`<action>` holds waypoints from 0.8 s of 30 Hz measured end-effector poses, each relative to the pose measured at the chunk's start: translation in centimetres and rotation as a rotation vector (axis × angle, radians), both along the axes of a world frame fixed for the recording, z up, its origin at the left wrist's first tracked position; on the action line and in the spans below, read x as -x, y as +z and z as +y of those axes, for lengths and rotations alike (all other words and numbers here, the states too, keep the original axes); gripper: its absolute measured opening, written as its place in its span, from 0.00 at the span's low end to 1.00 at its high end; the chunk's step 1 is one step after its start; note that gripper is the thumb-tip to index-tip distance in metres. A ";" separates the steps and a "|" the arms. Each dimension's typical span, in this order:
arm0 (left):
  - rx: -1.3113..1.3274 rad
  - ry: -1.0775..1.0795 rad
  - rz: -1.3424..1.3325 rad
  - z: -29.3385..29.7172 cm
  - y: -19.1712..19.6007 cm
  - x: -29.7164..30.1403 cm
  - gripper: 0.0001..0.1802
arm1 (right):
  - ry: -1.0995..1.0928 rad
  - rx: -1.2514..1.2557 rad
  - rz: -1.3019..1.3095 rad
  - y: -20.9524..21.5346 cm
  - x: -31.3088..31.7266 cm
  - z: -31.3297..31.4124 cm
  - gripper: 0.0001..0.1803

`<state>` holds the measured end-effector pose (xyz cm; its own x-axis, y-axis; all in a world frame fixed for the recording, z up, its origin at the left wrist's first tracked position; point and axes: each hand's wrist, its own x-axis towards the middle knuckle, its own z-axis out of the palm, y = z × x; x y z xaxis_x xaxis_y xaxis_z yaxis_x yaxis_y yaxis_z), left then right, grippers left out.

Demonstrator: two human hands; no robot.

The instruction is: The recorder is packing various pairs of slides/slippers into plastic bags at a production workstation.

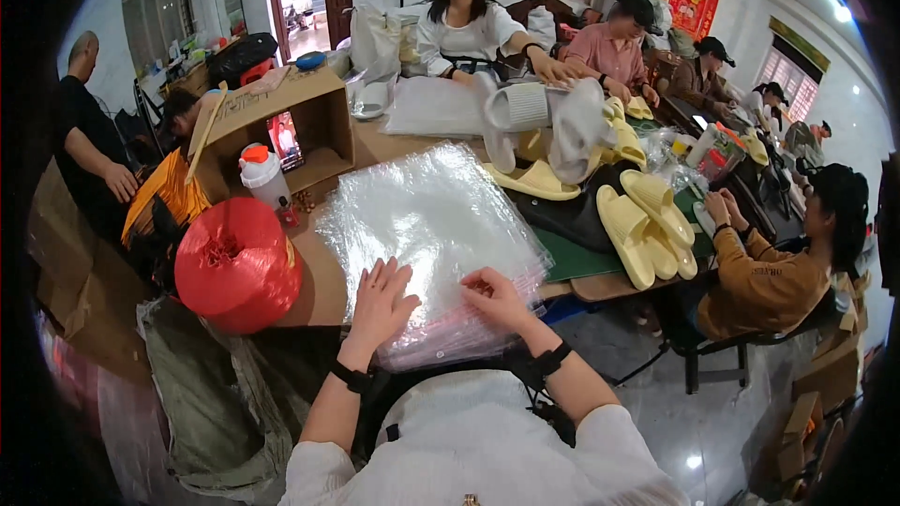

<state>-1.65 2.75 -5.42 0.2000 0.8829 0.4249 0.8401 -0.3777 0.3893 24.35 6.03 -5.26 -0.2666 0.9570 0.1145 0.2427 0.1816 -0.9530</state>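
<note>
The stack of clear plastic bags (pixel 427 201) seems best handled with light, flat pressure from one palm while the other hand's fingertips work at a single layer, since such slick film probably clings and slides; lifting by one edge, slowly, should avoid dragging or creasing the layers beneath. The stack lies on the desk (pixel 317 292) directly in front of the person, beneath both hands and reaching well beyond them. The left hand (pixel 382 295) rests on its near left part, fingers spread; the right hand (pixel 497 300) is over its near right part, fingers curled inward, though whether they pinch any film I cannot tell. Farther out, a red spool of twine (pixel 236 276) sits left of the stack, and yellow slippers (pixel 642 225) lie to its right.
</note>
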 end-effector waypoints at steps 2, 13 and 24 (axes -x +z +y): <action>-0.014 0.005 -0.021 0.2 -1.2 -0.1 0.30 | 0.008 0.054 0.170 -0.3 -1.3 1.1 0.10; -0.033 0.045 -0.022 0.0 -1.7 0.5 0.29 | -0.808 -0.749 -0.107 7.7 -10.0 10.1 0.14; -0.035 0.052 -0.011 -0.2 -1.5 0.2 0.30 | -0.481 -0.329 -1.004 15.7 -16.5 19.2 0.37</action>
